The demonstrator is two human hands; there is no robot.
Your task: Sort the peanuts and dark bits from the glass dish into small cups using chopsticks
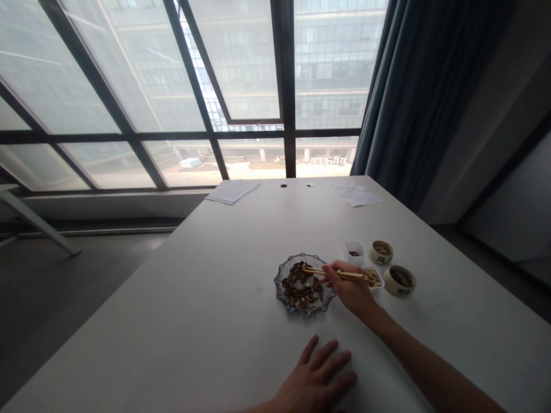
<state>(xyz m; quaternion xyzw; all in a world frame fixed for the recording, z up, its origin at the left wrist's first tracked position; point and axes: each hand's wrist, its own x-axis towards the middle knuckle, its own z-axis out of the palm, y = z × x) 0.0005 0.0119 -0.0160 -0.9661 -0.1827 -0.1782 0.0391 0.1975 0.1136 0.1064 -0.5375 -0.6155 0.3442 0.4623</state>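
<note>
My right hand (pixel 349 288) grips a pair of wooden chopsticks (pixel 340 275), fingers wrapped round them. Their tips reach over a scalloped glass plate (pixel 282 304), where a ring of dark brown, seed-like pieces (pixel 297 292) lies. A paler bit seems to be at the tips; I cannot tell whether it is pinched. Partly behind that hand stands a small white container with tan, peanut-like pieces (pixel 372 278). My left hand (pixel 316 376) rests on the table in front of the plate, palm down, fingers spread, holding nothing.
Right of the plate stand a white cup (pixel 354 252) with a little dark content and two cream round bowls, one (pixel 381 252) behind the other (pixel 400 281). Paper stacks (pixel 233 192) and loose sheets (pixel 356 194) lie at the far end of the white table (pixel 206 298).
</note>
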